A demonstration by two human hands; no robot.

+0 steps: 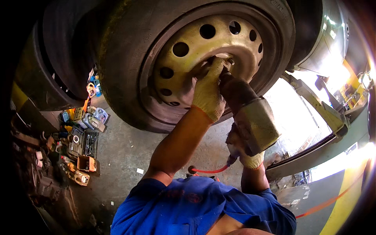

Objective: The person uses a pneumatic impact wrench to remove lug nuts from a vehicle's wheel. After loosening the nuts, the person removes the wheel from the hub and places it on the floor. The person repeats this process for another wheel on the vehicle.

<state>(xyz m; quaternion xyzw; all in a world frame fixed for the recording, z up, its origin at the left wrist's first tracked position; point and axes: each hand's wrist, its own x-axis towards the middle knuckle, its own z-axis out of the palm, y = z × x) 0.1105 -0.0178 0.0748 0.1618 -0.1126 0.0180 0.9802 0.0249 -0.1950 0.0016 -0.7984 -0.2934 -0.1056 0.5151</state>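
Observation:
My right hand (252, 159), in a pale work glove, grips the handle of a large impact wrench (256, 121). The wrench tilts up and to the left, its dark nose pointing at the hub of a yellowish steel wheel (184, 74). My left hand (208, 94), also gloved, reaches into the hub recess right beside the wrench's front end. Its fingers look curled there, but what they hold is hidden. A stud or nut (231, 61) sticks out just right of that hand. Round the wheel sits a thick black tire (123, 66), raised above the floor.
A red air hose (213, 170) runs from the wrench handle. To the left, on the concrete floor (121, 143), lie an open socket case (76, 141), a cardboard box (86, 163) and several plastic bottles (96, 117). Another tire (43, 78) stands left; a metal beam (313, 102) slants at right.

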